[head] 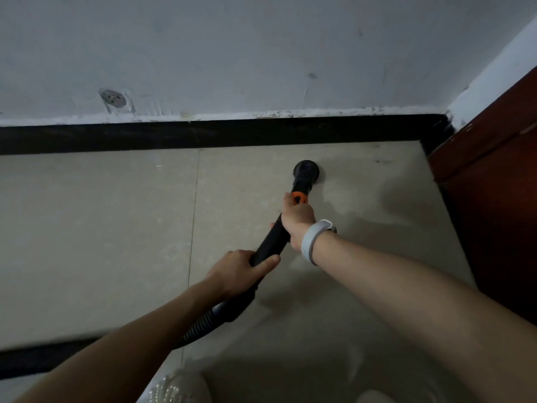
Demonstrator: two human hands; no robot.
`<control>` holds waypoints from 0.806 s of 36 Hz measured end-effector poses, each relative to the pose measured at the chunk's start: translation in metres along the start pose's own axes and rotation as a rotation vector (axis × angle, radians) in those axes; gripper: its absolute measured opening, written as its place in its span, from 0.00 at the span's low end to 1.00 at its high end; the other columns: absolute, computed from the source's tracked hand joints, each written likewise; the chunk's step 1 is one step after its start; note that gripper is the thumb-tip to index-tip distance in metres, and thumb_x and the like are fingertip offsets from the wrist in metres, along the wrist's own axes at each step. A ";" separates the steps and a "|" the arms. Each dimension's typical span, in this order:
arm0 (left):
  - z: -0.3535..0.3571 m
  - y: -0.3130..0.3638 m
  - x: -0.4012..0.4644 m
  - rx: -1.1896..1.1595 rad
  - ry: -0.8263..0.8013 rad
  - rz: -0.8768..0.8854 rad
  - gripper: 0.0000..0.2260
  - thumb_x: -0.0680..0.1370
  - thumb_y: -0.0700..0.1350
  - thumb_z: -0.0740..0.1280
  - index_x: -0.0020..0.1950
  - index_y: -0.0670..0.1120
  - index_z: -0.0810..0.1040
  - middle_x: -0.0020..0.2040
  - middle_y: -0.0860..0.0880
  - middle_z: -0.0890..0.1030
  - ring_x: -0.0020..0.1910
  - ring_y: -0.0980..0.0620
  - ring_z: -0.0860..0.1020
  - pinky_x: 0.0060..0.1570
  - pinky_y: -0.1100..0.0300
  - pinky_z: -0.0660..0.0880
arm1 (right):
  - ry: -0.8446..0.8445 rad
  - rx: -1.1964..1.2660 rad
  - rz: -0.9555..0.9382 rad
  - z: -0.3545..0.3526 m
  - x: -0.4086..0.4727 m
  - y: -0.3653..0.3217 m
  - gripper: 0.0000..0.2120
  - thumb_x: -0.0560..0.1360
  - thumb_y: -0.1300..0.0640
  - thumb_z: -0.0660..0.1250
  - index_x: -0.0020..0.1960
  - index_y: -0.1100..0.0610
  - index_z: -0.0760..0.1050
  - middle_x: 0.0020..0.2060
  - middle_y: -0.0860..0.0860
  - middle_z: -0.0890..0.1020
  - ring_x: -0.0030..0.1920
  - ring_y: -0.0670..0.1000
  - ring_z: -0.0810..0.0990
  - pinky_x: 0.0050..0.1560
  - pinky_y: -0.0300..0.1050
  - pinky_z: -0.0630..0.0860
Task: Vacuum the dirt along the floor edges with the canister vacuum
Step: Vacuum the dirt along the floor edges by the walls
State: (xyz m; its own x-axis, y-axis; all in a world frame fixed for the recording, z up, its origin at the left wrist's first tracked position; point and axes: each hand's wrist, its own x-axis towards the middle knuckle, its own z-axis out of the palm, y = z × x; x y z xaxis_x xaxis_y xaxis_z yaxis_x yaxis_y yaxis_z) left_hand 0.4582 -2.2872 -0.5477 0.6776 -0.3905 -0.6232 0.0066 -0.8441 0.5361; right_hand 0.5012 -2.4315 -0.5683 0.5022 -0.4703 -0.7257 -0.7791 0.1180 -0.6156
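Where ribbed hose joins black wand, left hand curls around it; higher up, right hand grips wand below orange collar. Round nozzle rests on tile floor, near black baseboard, toward corner.

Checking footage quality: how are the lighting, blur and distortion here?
Head view: dim, flat light; soft shadows on the floor right of the nozzle; black baseboard bows from wide-angle distortion; forearms and lower edge look smeared; no glare.
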 end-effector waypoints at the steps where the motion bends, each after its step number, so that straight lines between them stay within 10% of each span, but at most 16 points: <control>1: 0.002 0.005 0.004 0.014 0.017 0.002 0.21 0.76 0.66 0.58 0.41 0.49 0.76 0.39 0.47 0.84 0.39 0.49 0.82 0.46 0.53 0.80 | -0.012 0.026 -0.001 -0.006 0.004 -0.004 0.22 0.80 0.40 0.56 0.49 0.61 0.70 0.48 0.59 0.80 0.50 0.61 0.82 0.57 0.58 0.78; 5: 0.012 0.023 0.015 0.049 0.093 -0.003 0.22 0.77 0.66 0.57 0.47 0.48 0.75 0.41 0.47 0.83 0.40 0.49 0.81 0.45 0.54 0.79 | -0.091 0.122 0.008 -0.028 0.012 -0.019 0.20 0.81 0.43 0.57 0.59 0.61 0.68 0.41 0.55 0.77 0.48 0.59 0.83 0.53 0.54 0.80; 10: 0.023 0.028 0.024 0.113 0.146 -0.007 0.18 0.77 0.66 0.57 0.42 0.51 0.71 0.39 0.50 0.80 0.37 0.51 0.79 0.37 0.58 0.74 | -0.176 0.238 0.035 -0.046 0.018 -0.021 0.18 0.80 0.44 0.61 0.59 0.59 0.68 0.42 0.56 0.77 0.37 0.55 0.82 0.25 0.39 0.76; 16: 0.025 0.037 0.031 0.101 0.082 0.023 0.20 0.77 0.66 0.57 0.45 0.50 0.74 0.41 0.48 0.82 0.40 0.50 0.81 0.43 0.55 0.77 | -0.086 0.147 0.002 -0.052 0.028 -0.013 0.18 0.80 0.42 0.59 0.48 0.59 0.68 0.45 0.57 0.78 0.49 0.60 0.82 0.55 0.57 0.79; 21: 0.026 0.057 0.044 0.151 0.028 0.080 0.21 0.76 0.67 0.57 0.45 0.50 0.74 0.41 0.48 0.83 0.40 0.50 0.81 0.44 0.55 0.78 | -0.062 0.277 0.075 -0.085 0.030 -0.014 0.17 0.81 0.45 0.59 0.57 0.59 0.67 0.40 0.54 0.76 0.34 0.52 0.80 0.46 0.49 0.82; 29: 0.043 0.098 0.066 0.197 -0.010 0.134 0.21 0.76 0.67 0.57 0.46 0.50 0.74 0.42 0.49 0.82 0.40 0.50 0.80 0.43 0.57 0.76 | 0.003 0.399 0.085 -0.130 0.043 -0.015 0.17 0.81 0.46 0.61 0.58 0.60 0.67 0.52 0.58 0.77 0.40 0.54 0.79 0.35 0.45 0.79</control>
State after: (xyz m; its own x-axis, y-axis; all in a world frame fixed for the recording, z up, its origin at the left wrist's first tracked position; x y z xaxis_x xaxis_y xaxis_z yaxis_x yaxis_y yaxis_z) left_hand 0.4720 -2.4114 -0.5601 0.6555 -0.5067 -0.5600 -0.2269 -0.8394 0.4939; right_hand 0.4855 -2.5669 -0.5501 0.4401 -0.4469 -0.7788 -0.6110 0.4865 -0.6245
